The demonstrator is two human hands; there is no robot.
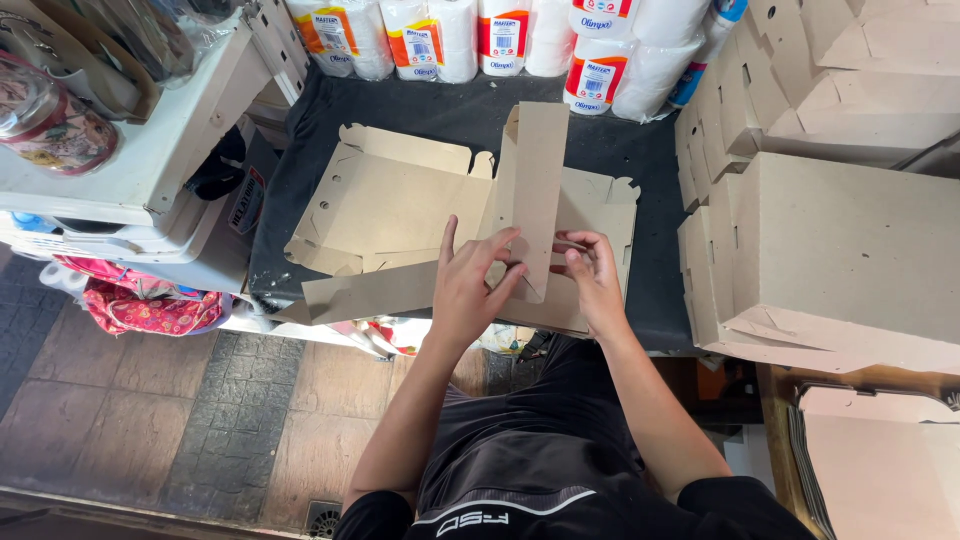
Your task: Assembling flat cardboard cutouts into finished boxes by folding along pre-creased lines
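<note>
Head view looks straight down on the left hand and the right hand, both working at the near edge of a flat brown cardboard box blank that lies on a dark-covered bench. The left hand spreads its fingers and presses thumb and fingertips against a raised side flap, a long panel that stands up from the blank and runs toward twelve o'clock. The right hand, at three o'clock of the left and just beside it, pinches the lower end of that same flap with curled fingers, so both hands hold the panel near its bottom corner. By the look of it, the step in hand is the folding of this flap along its crease; the next move seems to call for a firm fold and for the corner tab to be tucked, with the blank kept from sliding on the cloth. At nine o'clock of the hands another long flap lies flat over the bench edge. At three o'clock stands a row of folded cardboard boxes, and more flat blanks lie at five o'clock. At twelve o'clock, wrapped paper rolls line the far bench edge. A white shelf sits at ten o'clock.
</note>
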